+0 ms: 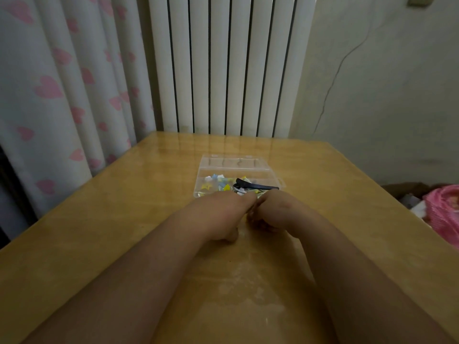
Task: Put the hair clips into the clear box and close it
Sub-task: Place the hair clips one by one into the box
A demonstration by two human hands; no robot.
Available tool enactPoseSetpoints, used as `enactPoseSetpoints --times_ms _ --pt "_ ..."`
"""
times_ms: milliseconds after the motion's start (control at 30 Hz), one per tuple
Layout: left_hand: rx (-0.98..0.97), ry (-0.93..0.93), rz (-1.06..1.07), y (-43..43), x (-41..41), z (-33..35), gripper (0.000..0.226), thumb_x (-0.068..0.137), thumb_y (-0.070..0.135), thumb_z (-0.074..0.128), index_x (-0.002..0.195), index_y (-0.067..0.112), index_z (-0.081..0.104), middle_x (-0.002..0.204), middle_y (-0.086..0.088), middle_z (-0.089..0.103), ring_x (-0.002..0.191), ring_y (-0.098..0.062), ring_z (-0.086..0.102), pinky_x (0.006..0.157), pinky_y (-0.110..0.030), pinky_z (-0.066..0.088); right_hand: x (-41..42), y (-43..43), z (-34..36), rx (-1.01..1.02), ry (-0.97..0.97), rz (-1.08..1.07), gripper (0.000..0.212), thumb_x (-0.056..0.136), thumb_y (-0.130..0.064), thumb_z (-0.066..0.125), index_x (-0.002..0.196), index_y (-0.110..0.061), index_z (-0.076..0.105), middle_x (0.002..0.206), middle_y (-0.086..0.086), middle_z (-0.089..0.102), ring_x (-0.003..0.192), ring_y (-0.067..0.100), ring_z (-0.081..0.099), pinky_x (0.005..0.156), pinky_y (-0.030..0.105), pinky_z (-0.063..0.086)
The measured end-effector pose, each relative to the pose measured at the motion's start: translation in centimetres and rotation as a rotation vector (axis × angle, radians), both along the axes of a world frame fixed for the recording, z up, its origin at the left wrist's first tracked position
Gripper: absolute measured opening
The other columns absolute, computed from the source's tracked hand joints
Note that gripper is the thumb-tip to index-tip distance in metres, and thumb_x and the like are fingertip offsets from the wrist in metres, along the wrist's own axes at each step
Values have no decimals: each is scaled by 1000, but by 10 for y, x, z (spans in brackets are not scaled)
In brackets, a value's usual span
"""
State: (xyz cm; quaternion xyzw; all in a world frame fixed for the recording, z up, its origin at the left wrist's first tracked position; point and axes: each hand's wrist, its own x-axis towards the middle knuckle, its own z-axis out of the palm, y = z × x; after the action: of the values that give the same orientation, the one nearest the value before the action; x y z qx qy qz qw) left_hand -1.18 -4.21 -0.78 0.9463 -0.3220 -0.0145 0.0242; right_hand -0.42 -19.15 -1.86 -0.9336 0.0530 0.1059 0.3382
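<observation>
Glossy wooden table (pixel 124 219) shoved up against a white radiator (pixel 223 70), heart-print curtain (pixel 62 83) off to the left, some pink bundle (pixel 442 209) at the right edge. The clear box (pixel 267 175) sits mid-table with its lid (pixel 233 162) flopped open toward the radiator. A heap of small colourful hair clips (pixel 218 183) is already inside, with a long black clip (pixel 255 184) lying across them.

Both hands are bunched right at the near rim. The left hand (pixel 223 214) and right hand (pixel 275 212) have their fingers curled under and almost meeting, but honestly I can't tell whether either is pinching a clip or just resting there, since the fingertips are hidden.

What I'd worry about: the black clip's tip looks like it reaches the right-hand rim. If it rides over the edge, the lid won't latch, and forcing it could pop the clips out. The box also looks light and the tabletop is slick, so a nudge from those knuckles could send it skating away.
</observation>
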Motion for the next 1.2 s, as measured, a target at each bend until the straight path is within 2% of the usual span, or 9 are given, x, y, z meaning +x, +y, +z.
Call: enactPoseSetpoints --times_ms 200,300,400,500,633,733,900,1033,1200 --pt "-14 -17 0 2 -1 -1 50 73 10 68 102 26 31 77 3 47 73 -22 50 56 -36 44 -1 -2 1 11 1 -2 18 84 -14 62 95 -1 69 88 18 65 76 28 58 70 36 49" --pt "6 -37 5 2 -1 -1 50 75 13 66 97 28 24 81 1 51 75 -23 50 57 -38 46 -3 -3 2 28 -19 -22 11 79 -14 68 90 -12 67 87 10 65 78 26 60 79 37 55" --pt "-2 -27 29 4 -1 -1 47 76 14 65 106 24 30 90 -4 58 79 -25 53 61 -39 49 -6 -1 5 27 1 -2 15 85 -13 65 94 -3 70 76 11 62 67 26 56 67 34 50" --pt "-14 -29 35 5 -1 -1 46 77 13 63 106 25 29 91 -4 59 78 -24 53 58 -37 46 -7 0 7 51 16 -34 10 87 -11 64 84 -3 69 61 9 57 53 22 50 57 29 43" --pt "-82 -70 28 5 0 -7 41 79 8 56 102 30 30 89 -2 60 76 -23 55 58 -38 50 -8 0 8 68 21 -40 10 87 -10 63 85 -4 70 61 10 57 53 22 50 54 28 44" --pt "-319 8 57 11 4 -14 34 83 13 59 102 33 38 87 4 64 77 -19 60 67 -40 55 -10 -1 7 134 -13 -61 10 87 -6 62 79 -7 69 68 14 64 60 27 61 56 31 54" --pt "-1046 248 278 18 8 -10 30 85 3 65 97 29 56 73 -2 72 63 -16 71 70 -37 61 -11 4 9 465 -150 -75 11 91 1 57 89 -4 68 80 16 66 62 20 63 61 29 59" --pt "-1222 243 341 17 7 -3 27 82 5 71 98 21 57 73 -4 73 57 -12 70 59 -23 56 -14 14 8 666 -292 -79 9 90 -4 62 94 -1 69 77 12 67 68 19 67 67 32 61" --pt "-1287 228 400 14 11 -9 21 85 4 67 87 21 56 72 -4 72 60 -16 72 70 -36 60 -17 20 11 774 -327 -103 6 86 -1 65 89 -1 71 73 11 67 65 17 66 73 36 61"
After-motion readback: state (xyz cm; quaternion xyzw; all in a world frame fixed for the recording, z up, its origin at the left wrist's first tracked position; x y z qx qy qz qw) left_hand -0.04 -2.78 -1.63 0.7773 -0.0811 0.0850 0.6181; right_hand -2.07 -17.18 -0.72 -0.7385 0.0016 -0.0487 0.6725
